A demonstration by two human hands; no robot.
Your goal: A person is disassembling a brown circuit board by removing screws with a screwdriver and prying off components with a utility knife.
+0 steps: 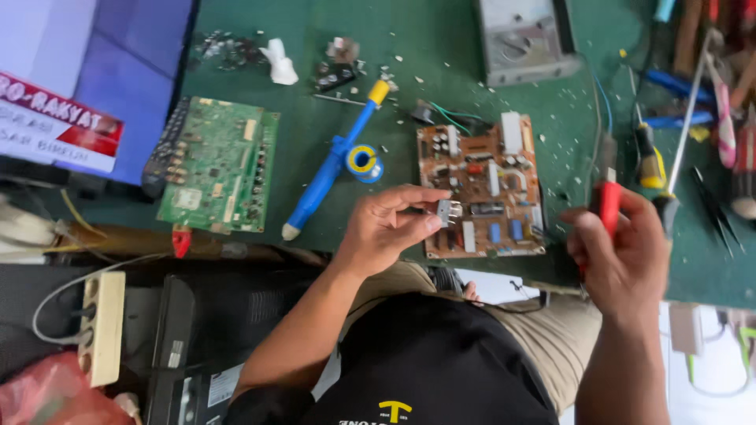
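The left hand [386, 228] hovers over the green bench mat [331, 47] with its fingers curled and the thumb and forefinger pinched on a small silvery part [449, 211]; that part sits at the fingertips, right over the near left edge of the brown circuit board [482, 185], which lies flat just beyond and to the right of this hand. Whether the part is loose or fixed to the board cannot be told. Beyond the hand, a little to its left, lie a blue solder sucker [331, 161] with a yellow tip and, touching its right side, a small spool of solder [364, 161]; further left of the hand rests a green circuit board [219, 165], well apart from the brown one.

The right hand [622, 256] is closed in a fist round a red-handled tool [609, 205]; the handle stands up out of the grip, and its working end is blurred. This hand is to the right of the brown board, apart from it; just beyond and to the right of it lie screwdrivers [650, 157] and black tweezers [715, 206] among other tools; farther beyond the board sits a grey meter [524, 39].
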